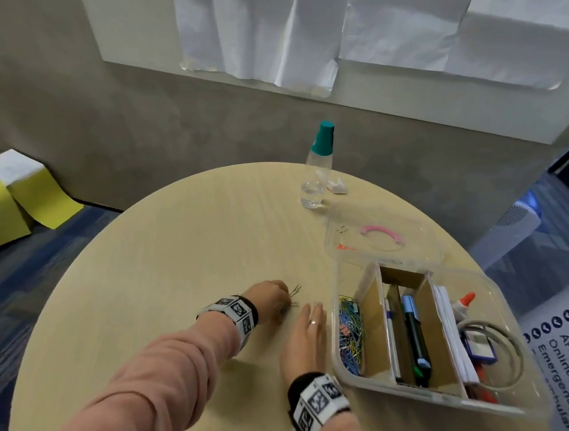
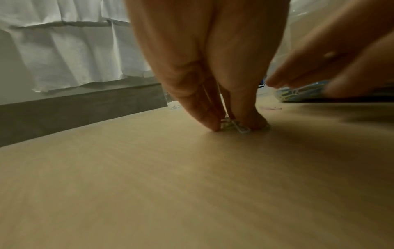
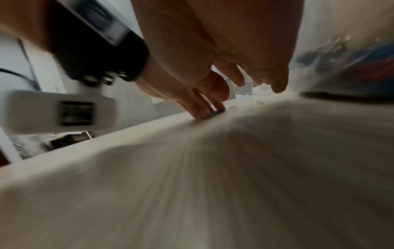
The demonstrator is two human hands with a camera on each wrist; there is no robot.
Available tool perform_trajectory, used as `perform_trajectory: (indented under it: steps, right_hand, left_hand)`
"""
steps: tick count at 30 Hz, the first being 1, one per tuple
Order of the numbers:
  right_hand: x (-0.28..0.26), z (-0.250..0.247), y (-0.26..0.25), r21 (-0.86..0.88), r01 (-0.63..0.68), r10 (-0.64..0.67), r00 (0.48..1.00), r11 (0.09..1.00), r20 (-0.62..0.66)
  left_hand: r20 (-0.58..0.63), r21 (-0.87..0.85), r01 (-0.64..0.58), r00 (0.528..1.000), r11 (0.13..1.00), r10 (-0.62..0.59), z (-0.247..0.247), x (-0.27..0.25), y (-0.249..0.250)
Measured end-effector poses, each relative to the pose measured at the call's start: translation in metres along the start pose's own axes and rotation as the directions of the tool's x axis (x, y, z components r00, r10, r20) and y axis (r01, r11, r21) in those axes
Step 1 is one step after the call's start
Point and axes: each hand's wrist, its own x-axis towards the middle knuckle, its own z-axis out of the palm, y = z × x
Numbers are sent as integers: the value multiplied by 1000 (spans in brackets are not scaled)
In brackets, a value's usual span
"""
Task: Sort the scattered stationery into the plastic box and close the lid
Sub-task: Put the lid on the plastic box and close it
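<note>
Seen from the head camera, a person in a pink sleeve works at a round, pale wood counter, the left hand bunched over a small cluster of thin metal paper clips lying on the bare wood just left of the clear plastic box, while the right hand lies flat with straight fingers between that cluster and the box. The box stands open, its cardboard-divided sections holding coloured paper clips, markers, white cards and a glue bottle; its clear lid with a pink handle rests on the counter just beyond it, near a clear bottle with a teal cap. From the left wrist camera, the left fingertips and thumb press down on either side of the silvery wire clips, pinching them against the wood. From the right wrist camera, blurred, the right hand's fingers hang straight and hold nothing, the left hand pinching beyond them. The clips look light, stiff and slippery, and lie flat to the surface; they would likely be best gathered into a heap and pinched from both sides, or slid toward the flat right palm, as stray ones could slip free on the way to the box.
</note>
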Motion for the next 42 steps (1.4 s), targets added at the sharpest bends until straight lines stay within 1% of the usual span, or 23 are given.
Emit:
perform_trajectory:
  steps: [4, 8, 12, 15, 17, 18, 19, 20, 21, 22, 24, 26, 28, 29, 30, 31, 32, 33, 34, 35, 37, 40, 42]
  right_hand:
    - [27, 0, -5, -66, -82, 81, 996, 994, -22]
    - [32, -2, -7, -185, 1, -13, 998, 983, -63]
    - [34, 0, -5, -155, 6, -21, 995, 988, -96]
    - [35, 1, -4, 127, -97, 114, 984, 987, -134]
    - [33, 0, -3, 396, -193, 241, 968, 898, -75]
    - [32, 0, -3, 480, -240, 285, 958, 844, -22]
    - [31, -1, -5, 502, -276, 304, 952, 820, 27]
    - [29, -2, -8, 491, -305, 315, 947, 816, 64]
    - [27, -2, -10, 452, -321, 318, 944, 832, 85]
    - [25, -2, -14, 407, -325, 314, 945, 854, 97]
    - [21, -1, -17, 309, -305, 289, 952, 900, 99]
    - [15, 0, -16, 202, -287, 272, 957, 936, 98]
    - [12, 4, -11, 123, -247, 236, 967, 961, 97]
    - [11, 6, -9, 117, -221, 210, 973, 968, 98]
    - [11, 8, -7, 118, -200, 188, 977, 973, 103]
    - [12, 8, -6, 118, -185, 173, 979, 976, 109]
    - [13, 9, -5, 113, -177, 164, 980, 978, 113]
    - [14, 9, -5, 106, -175, 164, 980, 979, 110]
    - [14, 9, -5, 92, -172, 162, 981, 981, 103]
    - [13, 8, -5, 77, -163, 156, 983, 984, 97]
    - [11, 8, -7, 41, -133, 128, 987, 990, 98]
    - [8, 3, -10, 29, -114, 108, 983, 993, 151]
    - [7, -1, -10, 162, -142, 122, 984, 976, 132]
  left_hand:
    - [-59, -76, 53, 997, 996, -58, 8, -24, -11]
    - [-90, -94, 104, 990, 990, -112, 14, -41, -15]
    - [-80, -108, 173, 980, 979, -182, 19, -50, -14]
    - [-63, -122, 208, 974, 970, -217, 21, -55, -14]
    - [-88, -248, 259, 954, 934, -288, 19, -59, -16]
    - [-110, -372, 291, 929, 882, -353, 17, -61, -18]
    - [-118, -545, 303, 895, 782, -429, 14, -63, -21]
    - [-91, -739, 271, 867, 617, -489, 10, -65, -25]
    - [-35, -896, 198, 860, 396, -510, 5, -68, -27]
    - [24, -976, 129, 865, 175, -500, 0, -71, -29]
    - [103, -987, 32, 881, -159, -461, -11, -75, -33]
    - [161, -926, -17, 886, -377, -436, -19, -76, -34]
    - [236, -873, 1, 875, -487, -422, -21, -76, -34]
    - [275, -872, 42, 865, -488, -418, -21, -74, -32]
    - [302, -898, 102, 850, -429, -431, -19, -72, -31]
    - [299, -944, 186, 832, -272, -468, -15, -69, -30]
    - [253, -956, 292, 818, -7, -517, -10, -66, -28]
    - [165, -873, 382, 817, 303, -553, -6, -64, -25]
    - [60, -711, 416, 839, 566, -541, 0, -62, -23]
    - [2, -539, 420, 867, 730, -498, 5, -62, -21]
    - [-11, -318, 397, 907, 861, -422, 13, -61, -15]
    - [-33, -225, 389, 913, 893, -406, 14, -62, -9]
    - [-11, -139, 386, 920, 912, -391, 15, -63, -5]
